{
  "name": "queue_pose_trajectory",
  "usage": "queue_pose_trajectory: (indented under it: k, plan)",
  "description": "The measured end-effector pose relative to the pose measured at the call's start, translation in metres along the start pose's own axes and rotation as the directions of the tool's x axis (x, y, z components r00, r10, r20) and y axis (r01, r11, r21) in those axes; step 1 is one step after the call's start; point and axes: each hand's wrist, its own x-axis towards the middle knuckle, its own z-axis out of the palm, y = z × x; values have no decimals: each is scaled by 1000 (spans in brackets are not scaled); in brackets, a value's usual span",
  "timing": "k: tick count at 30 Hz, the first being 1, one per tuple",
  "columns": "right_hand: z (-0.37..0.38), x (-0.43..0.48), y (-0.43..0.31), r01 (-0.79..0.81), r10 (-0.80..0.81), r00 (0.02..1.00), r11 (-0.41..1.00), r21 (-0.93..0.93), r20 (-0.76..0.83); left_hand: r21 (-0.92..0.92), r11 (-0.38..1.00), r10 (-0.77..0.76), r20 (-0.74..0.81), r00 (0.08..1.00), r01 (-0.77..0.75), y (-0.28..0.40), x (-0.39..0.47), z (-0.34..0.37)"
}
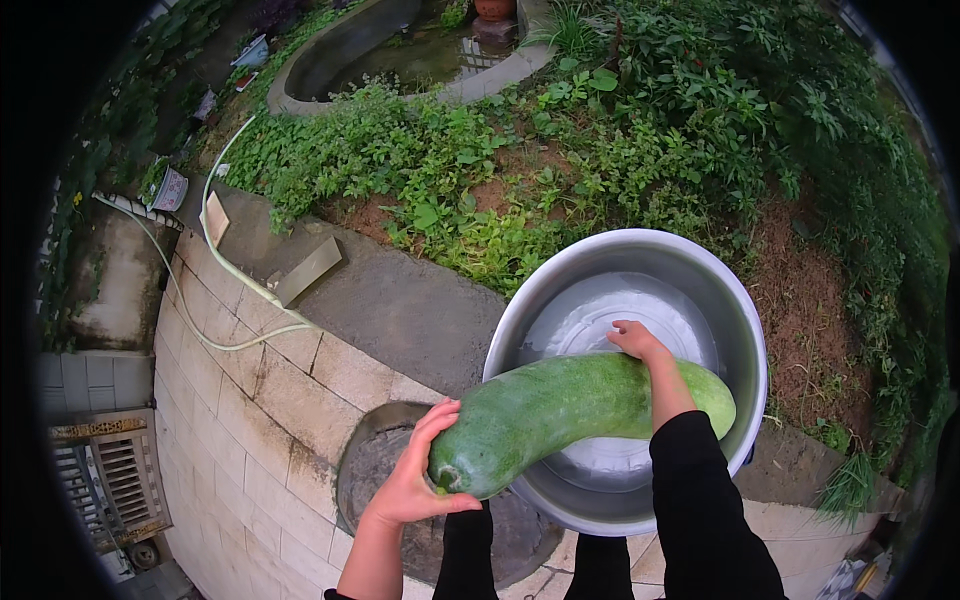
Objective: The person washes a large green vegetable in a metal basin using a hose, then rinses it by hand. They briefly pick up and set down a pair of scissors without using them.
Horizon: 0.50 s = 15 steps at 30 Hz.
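Note:
A long green winter melon [555,409] lies slantwise over a round metal basin [517,341]. Its paler right end is inside the basin, while the stem end juts out past the left rim. My left hand [412,472] cups that stem end, thumb below and fingers above. Across the melon's right part reaches my right forearm, and my right hand [637,339] rests against the far side with its fingers partly hidden. Shallow clear water appears to cover the basin's bottom.
A round dark cover [420,544] lies in the tiled paving [247,442] near my legs. A pale hose [225,259] curls by a loose tile [309,271] on the concrete ledge [405,300]. Beyond are garden plants [420,165] and a curved concrete pond [300,105].

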Motion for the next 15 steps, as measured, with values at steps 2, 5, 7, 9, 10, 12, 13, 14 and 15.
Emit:
queue_pose_trajectory:
  k: [2,5,7,9,10,12,13,14,15]
  plan:
    - [-15,24,52,-202,162,966,958,-202,-200,-82,997,15,-21,1000,-17,-8,1,5]
    - [-14,33,65,-457,396,869,873,-173,-298,-267,952,133,-67,989,-146,-9,7,10]
    - [-16,28,33,-365,359,930,890,274,75,-379,916,68,-186,980,-136,-14,2,9]
    - [-38,5,11,-382,278,924,647,661,262,-412,903,-1,-285,959,-121,-13,8,18]
    - [-42,-8,-13,-355,146,934,464,811,325,-367,926,-44,-340,939,-89,-8,13,22]
    - [-42,-32,-45,-208,-94,963,334,919,252,-383,916,-73,-444,893,-116,3,33,32]
    - [-32,-57,-81,-169,-161,964,250,953,213,-421,901,-117,-466,877,-104,4,38,30]
    - [-28,-87,-113,-135,-249,956,93,986,155,-466,880,-161,-480,862,-96,5,45,28]
    - [-25,-115,-132,-55,-401,913,69,996,78,-513,853,-203,-488,849,-90,6,54,28]
